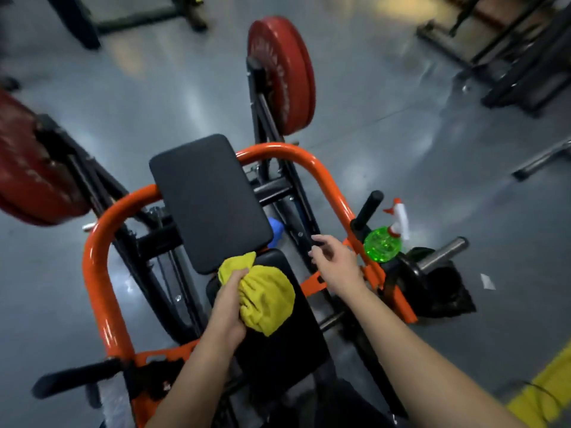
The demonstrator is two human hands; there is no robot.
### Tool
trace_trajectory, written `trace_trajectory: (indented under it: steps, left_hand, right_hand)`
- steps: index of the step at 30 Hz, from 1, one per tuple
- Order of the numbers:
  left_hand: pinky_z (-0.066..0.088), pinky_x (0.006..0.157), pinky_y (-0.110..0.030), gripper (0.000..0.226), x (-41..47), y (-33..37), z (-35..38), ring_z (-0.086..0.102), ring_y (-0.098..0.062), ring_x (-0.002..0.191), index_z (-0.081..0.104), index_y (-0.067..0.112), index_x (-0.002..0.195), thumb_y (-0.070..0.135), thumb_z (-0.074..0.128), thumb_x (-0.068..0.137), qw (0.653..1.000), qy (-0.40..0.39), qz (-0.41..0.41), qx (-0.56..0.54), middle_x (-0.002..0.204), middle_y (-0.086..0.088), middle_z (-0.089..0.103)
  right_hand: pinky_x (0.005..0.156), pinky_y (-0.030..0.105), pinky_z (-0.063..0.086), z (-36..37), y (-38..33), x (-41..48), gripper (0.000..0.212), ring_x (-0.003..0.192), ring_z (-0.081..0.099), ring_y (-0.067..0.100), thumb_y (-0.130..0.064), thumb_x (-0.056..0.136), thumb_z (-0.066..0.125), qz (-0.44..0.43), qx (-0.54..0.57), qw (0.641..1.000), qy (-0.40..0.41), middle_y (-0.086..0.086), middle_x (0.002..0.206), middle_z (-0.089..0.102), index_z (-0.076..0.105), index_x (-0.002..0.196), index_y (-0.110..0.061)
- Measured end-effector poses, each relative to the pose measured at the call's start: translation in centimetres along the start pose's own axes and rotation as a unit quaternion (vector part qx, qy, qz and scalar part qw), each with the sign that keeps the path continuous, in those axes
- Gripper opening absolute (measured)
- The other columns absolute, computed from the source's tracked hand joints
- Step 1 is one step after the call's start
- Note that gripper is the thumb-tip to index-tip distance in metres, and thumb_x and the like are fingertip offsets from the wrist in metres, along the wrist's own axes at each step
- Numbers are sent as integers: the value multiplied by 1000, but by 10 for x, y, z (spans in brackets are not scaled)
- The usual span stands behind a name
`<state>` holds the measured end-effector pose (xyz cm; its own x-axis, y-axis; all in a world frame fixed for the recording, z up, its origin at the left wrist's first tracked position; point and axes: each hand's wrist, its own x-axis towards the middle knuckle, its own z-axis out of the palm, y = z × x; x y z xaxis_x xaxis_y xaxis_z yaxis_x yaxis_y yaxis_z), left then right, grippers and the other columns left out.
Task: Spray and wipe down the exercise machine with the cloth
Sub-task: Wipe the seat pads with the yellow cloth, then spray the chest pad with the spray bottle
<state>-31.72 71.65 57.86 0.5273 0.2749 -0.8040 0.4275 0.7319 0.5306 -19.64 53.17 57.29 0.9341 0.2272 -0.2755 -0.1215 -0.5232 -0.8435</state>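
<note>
Left hand (228,301) grips the bunched yellow cloth (265,299) over the black seat pad (287,344) (right hand (335,264) hovers, fingers relaxed).

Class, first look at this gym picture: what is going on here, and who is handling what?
A person is cleaning an orange-framed exercise machine. The left hand grips a bunched yellow cloth and presses it on the black seat pad, just below the back pad. The right hand holds nothing, its fingers loosely curled near the frame. The green spray bottle sits at the machine's right side, beyond that hand, and nobody is touching it.
</note>
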Motion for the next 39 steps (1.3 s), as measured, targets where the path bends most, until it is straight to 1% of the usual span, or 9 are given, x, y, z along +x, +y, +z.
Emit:
trace_trajectory:
  steps: [3,7,11,16,21,25,31,36,39]
  left_hand:
    - [57,94,-40,43,-14,16,51,69,-31,108,68,0,128,31,57,100,999,-42,6,4,126,-19,70]
    - [59,84,-41,36,-25,28,112,75,-30,96,73,2,115,31,60,98,996,-78,15,29,111,-18,75]
    - [56,92,-46,17,-29,27,157,69,-33,89,69,7,94,20,58,88,994,-86,26,59,95,-16,69]
    - [52,69,-38,6,-25,16,201,57,-29,62,56,6,77,5,51,74,990,-97,25,98,70,-10,54]
    - [44,55,-31,18,-19,5,230,48,-23,51,48,10,66,-3,46,79,990,-72,32,116,63,-6,45]
    - [45,61,-34,12,-10,0,234,51,-23,56,55,7,76,-1,45,76,995,-60,11,78,69,-9,50]
    - [50,57,-31,7,1,-7,222,54,-26,54,56,5,81,8,52,77,998,-42,-7,54,68,-10,53]
    - [49,67,-38,36,-7,-7,192,54,-31,67,60,1,94,16,62,61,999,-31,-29,11,79,-17,55]
    - [48,74,-42,42,-16,0,166,54,-33,73,61,1,100,15,62,60,1000,-2,-25,-11,85,-19,56]
  right_hand:
    - [74,25,46,-48,-15,-3,22,77,59,1,-24,91,69,-59,-32,979,192,-5,86,63,68,113,-22]
    - [93,42,42,-99,-4,8,54,113,47,26,-37,84,76,-26,-156,930,332,6,121,52,57,131,-19]
    - [107,48,38,-127,33,30,88,132,44,43,-53,85,75,130,-199,960,149,19,147,43,36,153,-12]
    - [80,43,49,-144,67,46,33,107,64,39,-44,97,64,79,-143,983,87,13,108,71,63,119,-20]
    - [72,39,48,-159,79,58,44,107,65,34,-56,93,62,38,-152,987,43,3,116,69,52,131,-35]
    - [89,37,47,-161,91,74,50,122,57,26,-43,95,67,-28,-130,991,-12,1,128,65,54,140,-26]
    - [69,25,31,-150,87,72,18,94,58,19,-26,97,68,-93,-92,990,-44,-1,98,65,63,108,-12]
    - [71,29,38,-116,65,58,34,87,54,8,-63,98,47,-143,-36,983,-110,-13,92,55,51,101,-30]
    - [67,36,43,-83,25,52,25,73,52,8,-47,102,53,-144,49,979,-132,-11,78,52,50,92,-25]
